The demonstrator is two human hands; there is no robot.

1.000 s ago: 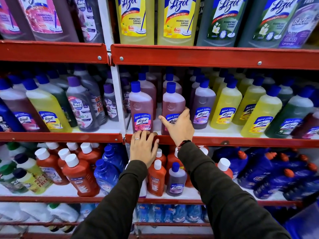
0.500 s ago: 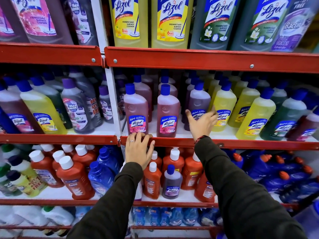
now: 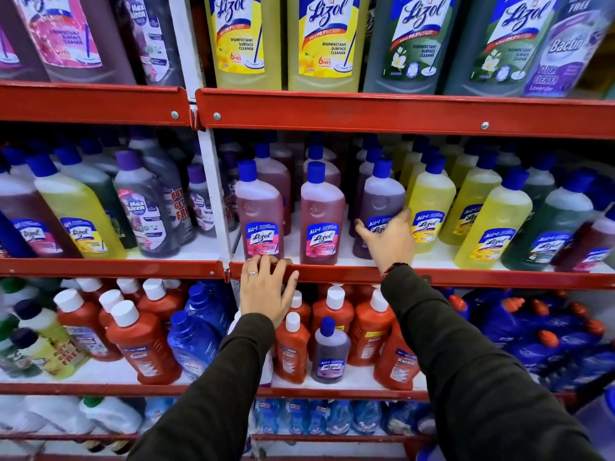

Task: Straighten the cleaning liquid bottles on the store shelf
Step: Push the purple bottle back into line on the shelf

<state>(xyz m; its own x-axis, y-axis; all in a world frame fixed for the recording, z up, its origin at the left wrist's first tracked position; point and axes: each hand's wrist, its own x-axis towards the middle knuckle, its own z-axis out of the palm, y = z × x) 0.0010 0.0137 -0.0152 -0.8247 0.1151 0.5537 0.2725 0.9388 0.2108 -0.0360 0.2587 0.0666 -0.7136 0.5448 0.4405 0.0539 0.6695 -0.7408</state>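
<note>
On the middle shelf stand rows of blue-capped Lizol bottles. Two pink ones (image 3: 259,214) (image 3: 321,216) face forward at the front edge. To their right is a purple Lizol bottle (image 3: 381,197); my right hand (image 3: 389,241) grips its lower part, thumb on the left side and fingers round the right. My left hand (image 3: 266,291) rests on the red shelf rail (image 3: 349,272), its fingers hooked over the edge just below the left pink bottle. Yellow Lizol bottles (image 3: 429,207) stand immediately right of the purple one.
A white upright (image 3: 213,194) divides the shelf bays. Left bay holds yellow, brown and Max Kleen bottles (image 3: 146,214). Green bottles (image 3: 552,227) stand far right. Large Lizol bottles (image 3: 324,41) fill the shelf above; orange Bactin bottles (image 3: 143,347) and blue bottles (image 3: 519,327) sit below.
My right hand left the second pink bottle, moved right and took hold of the purple bottle. My left hand stayed on the shelf rail.
</note>
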